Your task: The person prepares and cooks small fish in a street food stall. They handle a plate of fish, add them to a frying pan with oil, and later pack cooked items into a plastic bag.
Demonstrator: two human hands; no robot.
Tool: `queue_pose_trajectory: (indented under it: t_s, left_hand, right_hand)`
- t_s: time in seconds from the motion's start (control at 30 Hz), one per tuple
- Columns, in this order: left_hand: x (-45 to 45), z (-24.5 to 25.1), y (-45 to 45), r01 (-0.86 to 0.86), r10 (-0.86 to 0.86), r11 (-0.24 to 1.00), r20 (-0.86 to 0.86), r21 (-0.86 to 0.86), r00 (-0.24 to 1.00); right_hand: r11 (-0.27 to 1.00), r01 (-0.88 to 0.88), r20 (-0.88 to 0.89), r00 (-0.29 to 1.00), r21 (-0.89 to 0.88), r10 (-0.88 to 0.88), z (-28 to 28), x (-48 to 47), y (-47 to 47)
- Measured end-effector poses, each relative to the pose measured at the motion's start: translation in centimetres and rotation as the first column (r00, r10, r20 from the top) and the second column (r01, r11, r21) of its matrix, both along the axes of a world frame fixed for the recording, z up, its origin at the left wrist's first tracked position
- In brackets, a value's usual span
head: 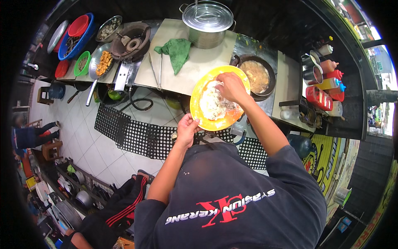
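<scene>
My left hand [187,130] grips the lower left rim of a yellow plate [196,93] that holds white flour [210,104]. Above the plate's upper part, my right hand [231,87] has its fingers down in the flour; whether they pinch anything is hidden. Just right of the plate, a dark wok [272,77] holds bubbling oil with frying food [255,76]. Left of the plate a green cloth [178,53] lies on the counter, beside metal tongs [160,71].
A lidded steel pot [206,39] stands at the counter's back. Sauce bottles [331,66] are at the right. A perforated ladle [93,67] with fried pieces, a clay stove [132,54] and a green basket [84,73] are at the left. Other people are at the lower left.
</scene>
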State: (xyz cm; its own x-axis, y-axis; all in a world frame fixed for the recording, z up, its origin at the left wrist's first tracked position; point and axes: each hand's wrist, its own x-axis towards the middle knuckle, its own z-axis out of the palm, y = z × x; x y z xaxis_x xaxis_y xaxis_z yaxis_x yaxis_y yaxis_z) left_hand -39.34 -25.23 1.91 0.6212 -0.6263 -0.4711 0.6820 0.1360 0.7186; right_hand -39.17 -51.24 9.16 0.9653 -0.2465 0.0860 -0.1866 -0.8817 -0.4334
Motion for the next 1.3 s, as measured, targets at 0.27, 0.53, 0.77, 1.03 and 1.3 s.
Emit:
queue_pose_trajectory:
  t_s: [0.27,0.53,0.77,1.03,1.3]
  left_hand:
    - [-0.5,-0.4,0.6,0.027,-0.027,1.000,-0.015,0.008,1.000]
    - [-0.4,-1.3,1.4,-0.067,0.069,0.997,-0.041,0.033,0.997]
    - [-0.2,-1.7,2.4,-0.130,0.134,0.989,-0.063,0.064,0.989]
    - [-0.1,-0.6,2.1,-0.166,0.170,0.985,-0.059,0.055,0.984]
    - [0.2,0.3,2.1,-0.149,0.150,0.989,-0.029,0.025,0.988]
  right_hand:
    - [0.999,-0.033,-0.181,0.983,-0.013,0.030,-0.5,-0.4,2.5]
    - [0.671,0.234,0.041,0.929,0.704,-0.367,0.8,-1.5,-4.5]
    - [0.605,0.533,-0.127,0.803,0.592,-0.583,-5.6,-4.1,-16.3]
    - [0.637,0.741,-0.206,0.671,0.213,-0.712,-11.7,-2.7,-18.9]
    - [0.760,0.622,-0.121,0.783,0.188,-0.611,-9.5,-2.6,-15.7]
